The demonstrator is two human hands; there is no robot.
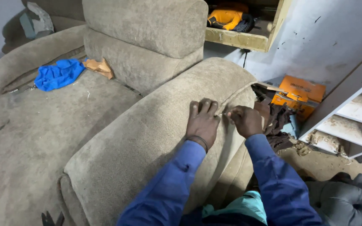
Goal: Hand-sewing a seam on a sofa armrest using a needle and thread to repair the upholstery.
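**Hand Positions at the Armchair Armrest Seam**

Item count: one tan upholstered armchair (pixel 63 125), with one near armrest (pixel 147 138) and one far armrest (pixel 34 54); one blue cloth (pixel 58 74); one crumpled brown paper scrap (pixel 100 67); one orange cardboard box (pixel 300 93); one orange-and-black power tool (pixel 228 19) on a wooden shelf (pixel 239 39); one white shelving unit (pixel 352 113). Two hands are in view, both extending from blue sleeves.

Left hand (pixel 202 121): laid palm-down on the top of the near armrest, fingers extended and held close together, pressing flat on the fabric. It encloses nothing. A dark band sits at the wrist.

Right hand (pixel 246 121): positioned just beside the left hand, at the outer edge of the armrest. The fingers are curled inward in a pinch. A thin, light-coloured strand or needle (pixel 223 114) spans the small gap between the two hands; which of the two it is cannot be determined at this size.

Work location: the seam (pixel 235 94) runs along the outer edge of the near armrest. Both hands lie on it, the left on the inner side and the right on the outer side.

Surroundings: the blue cloth and the paper scrap lie on the seat near the far armrest, well apart from both hands. The orange box stands on the floor beyond the right hand.
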